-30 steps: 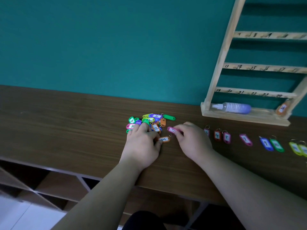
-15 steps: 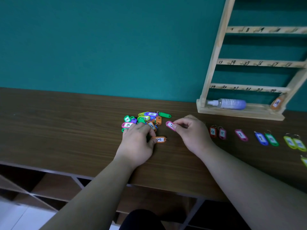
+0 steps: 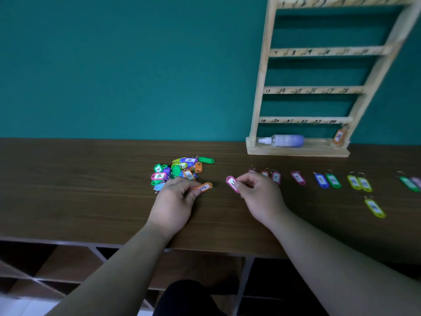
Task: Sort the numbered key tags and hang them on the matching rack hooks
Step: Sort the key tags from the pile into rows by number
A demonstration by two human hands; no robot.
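— What can't you make out?

— The number on the pink plastic key tag (image 3: 232, 183). The right hand (image 3: 259, 197) pinches its near end, and the thumb covers part of the label. The ring ends of both held tags are hidden in the fingers. The pale wooden rack with numbered rails (image 3: 262, 87) is cut off at the top and on the right. The far end of the sorted row of key tags (image 3: 321, 180) is blurred.

— And the orange one?

— The left hand (image 3: 173, 206) pinches the orange plastic key tag marked 8 (image 3: 203, 187), just beside the heap of mixed coloured key tags (image 3: 180, 171) on the dark brown wooden table (image 3: 91, 190). Its long axis runs nearly left-right, with the free end pointing right. The pink one slants from far-left to near-right.

— Anything different from half a second ago?

— The hands have drawn apart, and the view has tipped up the rack.
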